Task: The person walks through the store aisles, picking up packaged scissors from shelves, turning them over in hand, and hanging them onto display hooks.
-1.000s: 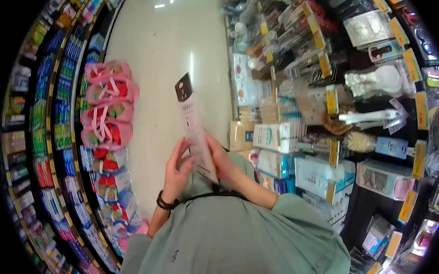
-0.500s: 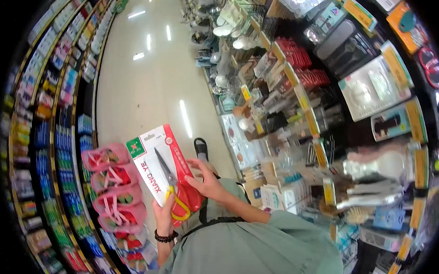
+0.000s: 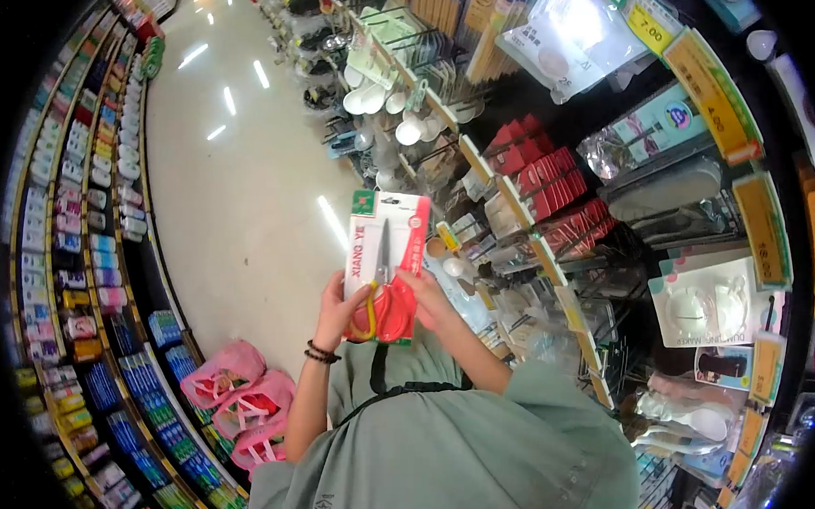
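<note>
While the left hand [image 3: 335, 310] and right hand [image 3: 431, 302] hold the scissors pack [image 3: 398, 254] at its eight and four o'clock, fingers [image 3: 415, 283] closed around its sides, light, even pressure should steady it.

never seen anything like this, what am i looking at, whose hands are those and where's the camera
There is no machine: these are a person's bare hands, seen by one camera worn on the head, looking forward and down. That is why the grey-green shirt fills the bottom. The left hand, with a dark bracelet at the wrist, and the right hand hold a carded pack with scissors up in front. Around them is a shop aisle: pale floor, stocked shelves and pink bags on the left, hanging packets on the right.
</note>
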Motion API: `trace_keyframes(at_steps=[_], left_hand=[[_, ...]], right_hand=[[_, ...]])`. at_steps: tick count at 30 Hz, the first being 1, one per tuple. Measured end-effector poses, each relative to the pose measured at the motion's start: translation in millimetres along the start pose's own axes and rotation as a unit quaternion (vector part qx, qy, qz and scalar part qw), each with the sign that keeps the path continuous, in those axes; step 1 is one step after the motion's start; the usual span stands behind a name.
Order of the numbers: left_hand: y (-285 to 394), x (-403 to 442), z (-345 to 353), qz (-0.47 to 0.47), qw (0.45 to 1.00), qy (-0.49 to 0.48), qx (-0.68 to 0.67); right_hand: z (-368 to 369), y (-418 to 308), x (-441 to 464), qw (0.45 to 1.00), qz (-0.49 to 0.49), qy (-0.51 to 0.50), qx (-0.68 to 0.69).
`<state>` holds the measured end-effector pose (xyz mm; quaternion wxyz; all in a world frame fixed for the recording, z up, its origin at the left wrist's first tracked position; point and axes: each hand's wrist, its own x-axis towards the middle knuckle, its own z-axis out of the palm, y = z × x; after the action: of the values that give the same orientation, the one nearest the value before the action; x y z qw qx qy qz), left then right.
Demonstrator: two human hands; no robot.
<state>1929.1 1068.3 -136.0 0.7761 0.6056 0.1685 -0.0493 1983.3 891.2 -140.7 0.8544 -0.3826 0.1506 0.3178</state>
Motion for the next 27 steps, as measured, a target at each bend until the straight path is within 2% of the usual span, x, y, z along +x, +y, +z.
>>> trace_keyframes(at_steps=[2,3,6,10,13,18,23,27], left_hand=[[0.0,43.8,2.0,0.003,0.995,-0.044,0.086],[2.8,60.4,9.7,-0.008,0.997,-0.057,0.048],[12.2,113.7,20.5,-0.076,0.993,-0.080,0.047],[10.2,176.8,31.7,-0.101,0.984,-0.134,0.056],[6.9,223.2,38.3,-0.077,0.978,-0.189,0.030],[27.4,269.2,41.3,-0.091,0.955,-0.281,-0.015],[29.5,306.2,34.3,-0.076,0.932,-0.352,0.028],[28.7,324.3,38.3,-0.093,0.927,-0.364,0.019]], right_hand=[[-3.7,-19.4,19.0,0.999,-0.026,0.039,-0.028],[-7.5,-28.2,30.6,0.997,-0.034,0.051,-0.042],[-14.8,-41.0,62.9,0.990,-0.092,0.105,-0.035],[-23.6,-53.5,95.9,0.973,-0.149,0.171,-0.034],[-24.4,-66.1,120.2,0.956,-0.187,0.217,-0.069],[-11.8,-84.5,132.2,0.932,-0.242,0.258,-0.084],[-0.5,-92.9,133.8,0.917,-0.265,0.270,-0.131],[10.0,-98.7,146.0,0.898,-0.293,0.310,-0.111]])
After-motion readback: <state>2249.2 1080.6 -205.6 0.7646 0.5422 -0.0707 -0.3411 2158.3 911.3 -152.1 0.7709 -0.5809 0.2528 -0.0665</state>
